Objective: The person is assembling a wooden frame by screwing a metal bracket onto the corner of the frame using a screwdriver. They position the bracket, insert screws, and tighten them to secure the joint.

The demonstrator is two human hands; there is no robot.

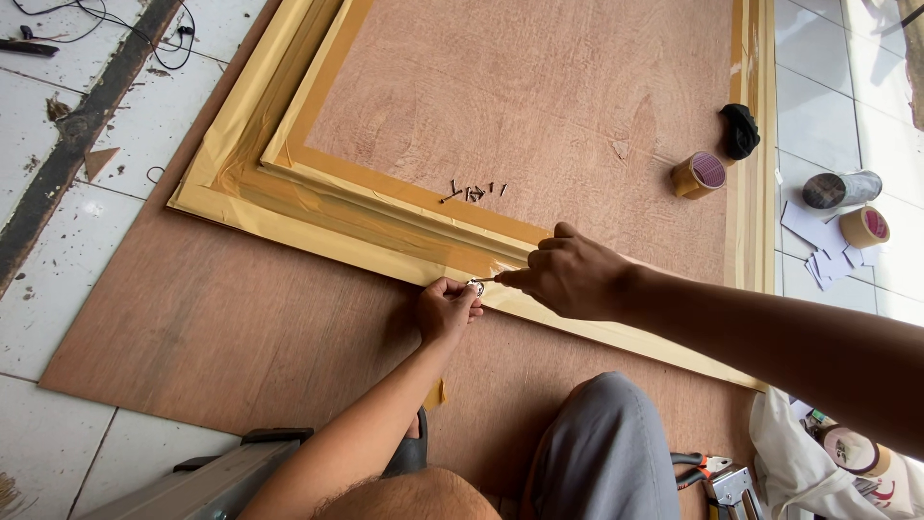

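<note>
A large gold-coloured picture frame [289,207] lies face down on a plywood sheet, its back board [539,96] edged with tan tape. My left hand [445,310] presses a small metal ring hanger [475,286] against the frame's near edge. My right hand [570,274] pinches a small dark screw [487,280] right beside that hanger. A little heap of several dark screws [474,192] lies on the back board above my hands.
A tan tape roll [697,175] and a black cloth [739,130] sit on the board at right. On the tiles lie another tape roll [863,226], a grey cylinder [841,189] and paper cards [818,241]. Pliers [701,469] lie near my knee [602,443].
</note>
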